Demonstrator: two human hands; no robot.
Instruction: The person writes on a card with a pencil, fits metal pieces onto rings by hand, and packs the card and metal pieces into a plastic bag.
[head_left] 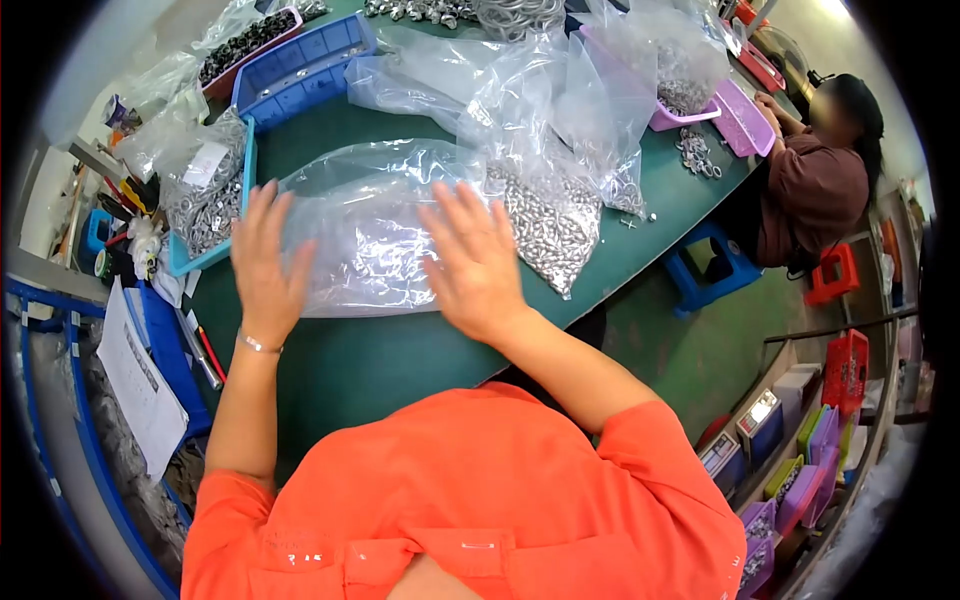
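Observation:
A clear plastic bag (370,235) lies flat on the green table in front of me, with no parts visible in it. At its left edge is my left hand (268,265), fingers stretched out. My right hand (475,262) rests on or just over the bag's right side, fingers spread; contact is hard to tell. Beside that hand lies another clear bag filled with small silvery metal parts (553,225). Neither hand grips anything.
At left stands a turquoise tray (215,250) of bagged metal parts; behind it is a blue bin (305,70). Clear bags (430,80) spread across the back. A co-worker (820,180) sits at the right near a pink tray (742,120). A blue stool (710,268) stands below.

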